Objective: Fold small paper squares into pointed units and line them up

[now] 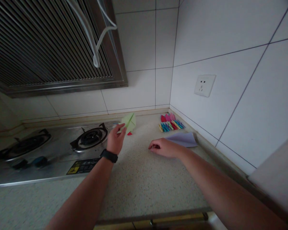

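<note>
Between the thumb and fingers of my left hand point(116, 138) is a folded light green paper point(130, 122), raised above the counter beside the stove; its exact folded shape is hard to make out. A small red piece point(130, 133) shows just below it. My right hand point(164, 147) is low over the middle of the counter, fingers curled together, with nothing visible in them. Partly behind that hand lies a lavender paper sheet point(183, 139). Farther back in the corner sit several small colourful pieces point(171, 125) packed in rows, too small to name surely.
A steel gas stove point(62, 159) with two burners takes up the left, beneath a range hood point(50, 48) with a hanging white cable point(90, 32). The speckled counter point(144, 188) meets tiled walls at the back and right. A wall socket point(204, 85) is on the right wall.
</note>
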### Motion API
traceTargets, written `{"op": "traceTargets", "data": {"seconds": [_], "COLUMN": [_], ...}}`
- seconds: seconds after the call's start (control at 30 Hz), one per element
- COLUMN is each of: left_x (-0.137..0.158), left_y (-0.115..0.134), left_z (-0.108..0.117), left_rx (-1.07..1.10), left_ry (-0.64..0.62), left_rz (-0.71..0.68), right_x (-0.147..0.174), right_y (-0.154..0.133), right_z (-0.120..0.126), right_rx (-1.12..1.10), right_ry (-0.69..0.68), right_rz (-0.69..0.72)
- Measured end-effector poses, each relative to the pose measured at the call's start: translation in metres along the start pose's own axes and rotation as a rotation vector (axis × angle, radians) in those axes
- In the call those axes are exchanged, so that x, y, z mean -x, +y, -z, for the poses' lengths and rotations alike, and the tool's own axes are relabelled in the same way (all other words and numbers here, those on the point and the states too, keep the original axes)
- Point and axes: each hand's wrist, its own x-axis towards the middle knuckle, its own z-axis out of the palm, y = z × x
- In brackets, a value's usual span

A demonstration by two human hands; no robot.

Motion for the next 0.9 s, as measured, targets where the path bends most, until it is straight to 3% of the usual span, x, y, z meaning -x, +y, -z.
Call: {"op": "traceTargets", "data": {"seconds": [0.17,0.27,0.57,0.7,0.8,0.9], "left_x": [0.021,0.027,0.033,0.035,0.037,0.039], "left_y": [0.011,0.013,0.012,0.015,0.014,0.014], "left_z": [-0.023,-0.027,-0.032,-0.034,-0.036,-0.039], "left_rx": [0.063,0.145,0.424,0.503,0.537,0.479], "left_ry": [-0.212,-0.274,-0.270,-0.273,-0.297,-0.364], "left_rz": [0.075,0.098,0.281,0.357,0.390,0.390], "right_x": [0.000,-0.001,-0.006,-0.009,-0.011,-0.015], "right_y": [0.001,0.005,0.008,0.012,0.014,0.018], "right_z": [0.002,0.002,0.002,-0.002,-0.004,-0.005], "right_rx": [-0.047,-0.082,-0.198,-0.280,-0.381,-0.459], "right_ry": [0.073,0.093,0.087,0.181,0.223,0.176], "right_rz": [0.018,0.023,-0.013,0.011,-0.004,-0.021]}}
